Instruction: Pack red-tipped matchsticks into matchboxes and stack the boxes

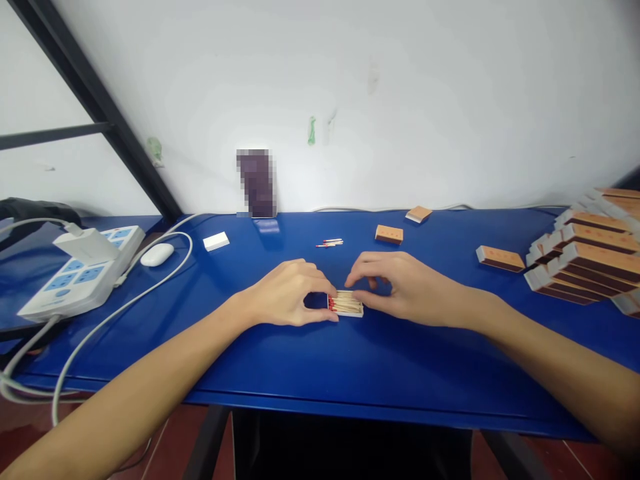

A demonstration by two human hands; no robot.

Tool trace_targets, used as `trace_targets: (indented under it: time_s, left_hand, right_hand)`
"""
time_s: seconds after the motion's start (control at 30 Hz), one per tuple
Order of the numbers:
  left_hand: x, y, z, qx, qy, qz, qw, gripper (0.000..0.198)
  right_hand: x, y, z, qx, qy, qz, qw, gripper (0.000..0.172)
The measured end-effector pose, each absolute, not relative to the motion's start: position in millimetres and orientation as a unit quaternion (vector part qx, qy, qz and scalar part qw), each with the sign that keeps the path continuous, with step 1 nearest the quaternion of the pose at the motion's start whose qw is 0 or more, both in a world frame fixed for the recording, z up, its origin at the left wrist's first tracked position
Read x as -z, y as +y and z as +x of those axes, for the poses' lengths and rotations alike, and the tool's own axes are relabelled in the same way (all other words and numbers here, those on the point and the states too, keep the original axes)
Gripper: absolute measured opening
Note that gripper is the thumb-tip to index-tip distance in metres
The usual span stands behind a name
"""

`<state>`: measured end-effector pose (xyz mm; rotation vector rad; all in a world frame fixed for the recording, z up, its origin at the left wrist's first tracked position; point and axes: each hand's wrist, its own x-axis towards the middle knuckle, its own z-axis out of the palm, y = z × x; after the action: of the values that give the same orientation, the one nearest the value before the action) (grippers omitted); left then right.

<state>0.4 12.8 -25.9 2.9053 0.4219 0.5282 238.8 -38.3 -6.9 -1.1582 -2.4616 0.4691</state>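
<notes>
A white matchbox tray (356, 315) full of red-tipped matches (345, 302) lies on the blue table in front of me. My left hand (295, 293) grips its left end between thumb and fingers. Over the right end hovers my right hand (395, 287), fingers curled and apart from the thumb. Its thumb tip is at the tray's upper right corner; whether it touches the matches I cannot tell. Several loose matches (331, 243) lie behind the tray. Beyond my right hand sits an orange matchbox (389, 234), with a second matchbox (419, 213) farther back.
Stacked matchboxes (590, 260) stand at the right, with a single matchbox (500, 259) beside them. On the left are a small white box (216, 241), a white rounded case (157, 255), a power strip (83, 277) and looping cables. A blurred dark rectangle (259, 183) leans against the wall.
</notes>
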Motion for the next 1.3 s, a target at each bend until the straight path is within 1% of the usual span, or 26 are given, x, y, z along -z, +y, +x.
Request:
trace_targets:
  time_s: [0.1, 0.23, 0.47, 0.57, 0.67, 0.77, 0.9, 1.07, 1.3]
  left_hand:
    - [26.4, 12.9, 0.1, -0.175, 0.145, 0.971, 0.074, 0.033]
    - [27.1, 12.9, -0.1, -0.169, 0.149, 0.972, 0.060, 0.036]
    - [26.0, 13.1, -0.1, -0.165, 0.101, 0.981, 0.006, 0.033]
    - [25.5, 12.4, 0.4, -0.166, 0.095, 0.981, -0.011, 0.030]
    - [26.0, 11.8, 0.8, -0.168, 0.100, 0.981, -0.007, 0.029]
    - [27.1, 12.2, 0.9, -0.168, 0.112, 0.979, 0.009, 0.033]
    - [27.6, 13.3, 0.6, -0.169, 0.120, 0.978, 0.019, 0.033]
    - [26.7, 13.3, 0.7, -0.162, 0.119, 0.979, 0.019, 0.032]
    - [29.3, 13.5, 0.9, -0.168, 0.117, 0.979, 0.014, 0.032]
  right_hand:
    - [10.9, -36.3, 239.0, -0.200, -0.869, -0.421, 0.166, 0.025]
    - [13.7, -38.0, 237.5, -0.228, -0.859, -0.431, 0.159, 0.025]
    - [14.5, -37.3, 237.0, -0.246, -0.858, -0.420, 0.166, 0.027]
    - [14.2, -35.5, 237.7, -0.255, -0.852, -0.425, 0.167, 0.025]
    - [10.1, -35.4, 238.8, -0.283, -0.845, -0.423, 0.162, 0.021]
    - [4.6, -35.6, 241.0, -0.325, -0.834, -0.418, 0.155, 0.021]
    - [2.1, -34.3, 243.6, -0.370, -0.819, -0.413, 0.149, 0.026]
    - [7.2, -30.2, 244.7, -0.389, -0.810, -0.409, 0.158, 0.031]
    - [12.8, -23.7, 249.9, -0.419, -0.797, -0.403, 0.163, 0.023]
